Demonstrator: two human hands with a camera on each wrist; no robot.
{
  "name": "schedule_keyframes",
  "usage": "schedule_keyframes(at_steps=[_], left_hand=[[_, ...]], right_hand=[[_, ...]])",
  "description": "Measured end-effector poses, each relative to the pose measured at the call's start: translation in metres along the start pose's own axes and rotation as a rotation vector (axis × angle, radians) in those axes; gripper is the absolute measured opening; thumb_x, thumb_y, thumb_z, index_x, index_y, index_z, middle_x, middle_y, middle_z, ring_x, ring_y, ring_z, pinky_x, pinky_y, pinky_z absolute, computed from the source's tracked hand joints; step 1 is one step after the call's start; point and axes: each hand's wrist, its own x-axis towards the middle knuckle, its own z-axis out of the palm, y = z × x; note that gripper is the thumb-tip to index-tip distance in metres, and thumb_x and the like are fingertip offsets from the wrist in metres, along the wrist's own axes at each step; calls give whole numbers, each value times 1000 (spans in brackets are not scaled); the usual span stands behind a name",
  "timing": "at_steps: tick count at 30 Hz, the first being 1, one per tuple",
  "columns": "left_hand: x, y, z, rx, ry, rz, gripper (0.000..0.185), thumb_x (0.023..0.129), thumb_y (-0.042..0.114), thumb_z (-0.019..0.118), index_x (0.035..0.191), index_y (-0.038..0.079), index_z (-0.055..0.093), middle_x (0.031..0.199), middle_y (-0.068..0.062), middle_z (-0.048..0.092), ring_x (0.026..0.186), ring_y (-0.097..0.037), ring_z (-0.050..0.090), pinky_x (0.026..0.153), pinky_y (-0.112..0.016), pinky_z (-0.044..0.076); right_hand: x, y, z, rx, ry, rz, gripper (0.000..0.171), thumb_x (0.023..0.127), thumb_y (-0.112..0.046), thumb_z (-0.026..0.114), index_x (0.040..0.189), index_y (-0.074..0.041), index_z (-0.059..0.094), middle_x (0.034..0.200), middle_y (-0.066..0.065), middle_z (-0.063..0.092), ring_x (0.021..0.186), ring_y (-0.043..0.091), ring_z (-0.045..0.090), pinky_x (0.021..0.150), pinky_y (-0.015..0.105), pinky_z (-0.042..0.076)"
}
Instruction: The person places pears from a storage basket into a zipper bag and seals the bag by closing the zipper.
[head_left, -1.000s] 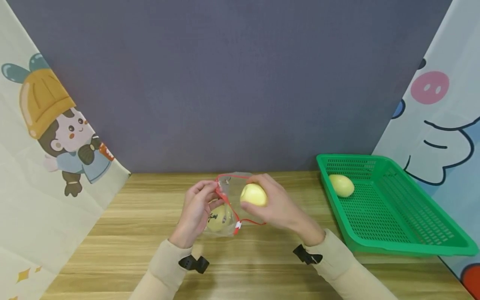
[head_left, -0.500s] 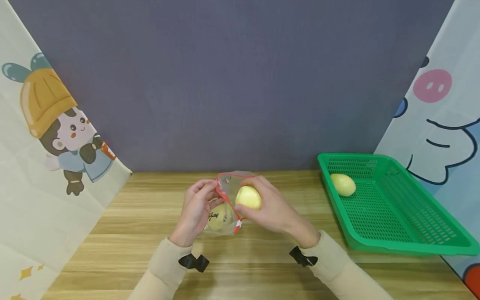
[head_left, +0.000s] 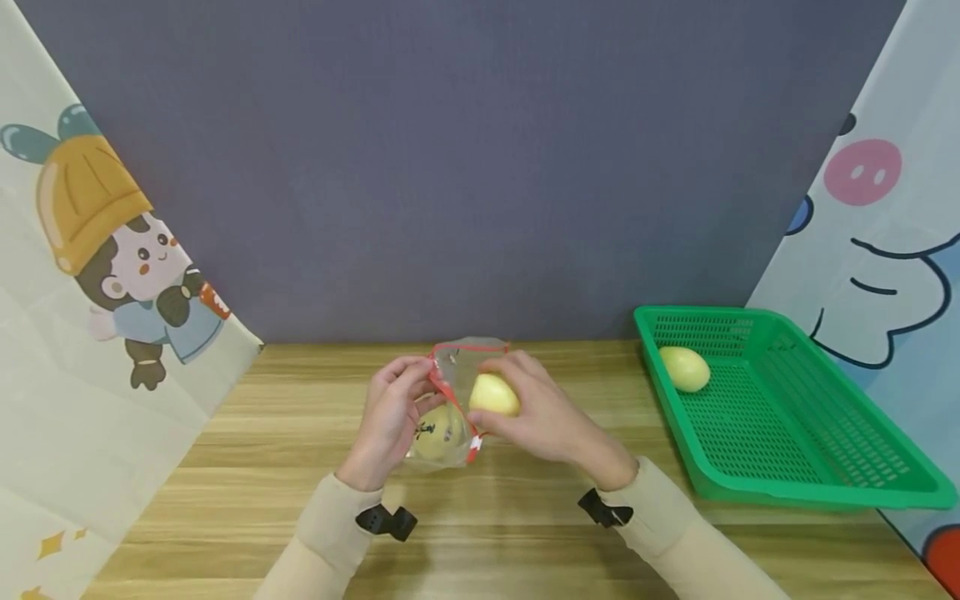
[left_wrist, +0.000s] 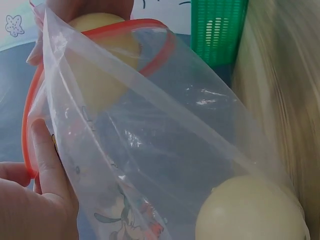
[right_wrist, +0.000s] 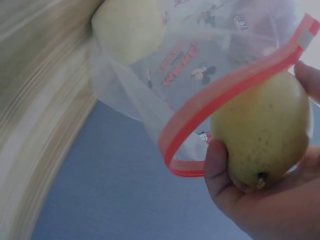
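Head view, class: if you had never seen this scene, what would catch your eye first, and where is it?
Mid-table, the right hand grips a yellow pear at the red-rimmed mouth of a clear zip bag, whose rim the left hand pinches; a second pear in the bag shows through the plastic. To the right sits a bright green basket with a lone pear in its far corner.

Bare table [head_left: 300, 433] lies left of the hands; green basket [head_left: 787, 492] blocks the right.
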Motion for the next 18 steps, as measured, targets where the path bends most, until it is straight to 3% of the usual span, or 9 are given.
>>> schedule_keyframes(at_steps=[4,9,11,18], left_hand=[[0,1,-1,12,6,4,6,100,4,60,99,-1,63,84,-6,67,74,-16,67,70,-30,62],[-1,2,-2,38,16,-6,6,100,5,60,99,1,63,87,-6,67,75,-15,67,74,-31,63],[-1,2,-3,40,23,-10,6,101,6,60,98,2,64,88,-6,67,75,-15,67,74,-31,62],[1,2,-4,51,22,4,7,101,6,60,98,2,64,89,-7,67,75,-15,67,73,-31,63]], right_hand=[[0,1,-1,-8,11,-19,56,90,-39,78,136,-13,60,124,-1,56,103,18,51,81,36,50],[1,-1,-5,22,5,-38,43,93,-32,76,131,-14,64,119,-1,61,91,15,54,68,31,51],[2,-3,-8,44,-2,-46,40,94,-29,76,129,-14,66,121,0,62,94,16,56,66,29,52],[4,-2,-18,54,28,-65,37,92,-28,78,124,-13,68,118,-4,63,109,24,59,83,43,56]])
